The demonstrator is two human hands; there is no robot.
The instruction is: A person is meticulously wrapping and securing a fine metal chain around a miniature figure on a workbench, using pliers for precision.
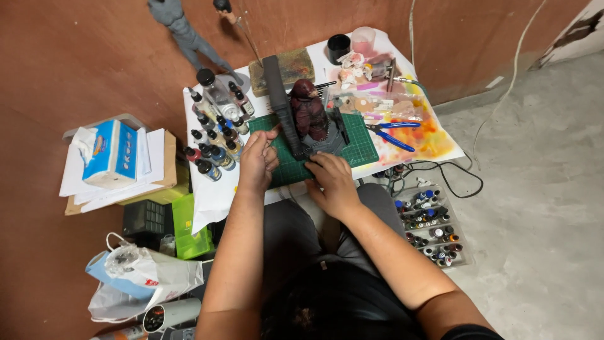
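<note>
The person's dark-clothed lap (340, 302) lies nearest, forearms reaching to a green cutting mat (358, 141). The left hand (257, 160), fingers loosely curled, touches the dark grey pillar (280, 104) beside a dark red figurine (308, 110); the right hand (333, 182) presses flat at its grey base (327, 146). Paint bottles (214, 135) crowd the left, blue pliers (391, 133) lie right.

On mat: my figure (309, 111) stands on the cutting mat (358, 148).
Left of mat: paint bottles (214, 135), my left hand (257, 160).
Right of mat: pliers (390, 133).
Near edge of mat: my right hand (333, 182).
Behind mat: cup (338, 45).
</note>
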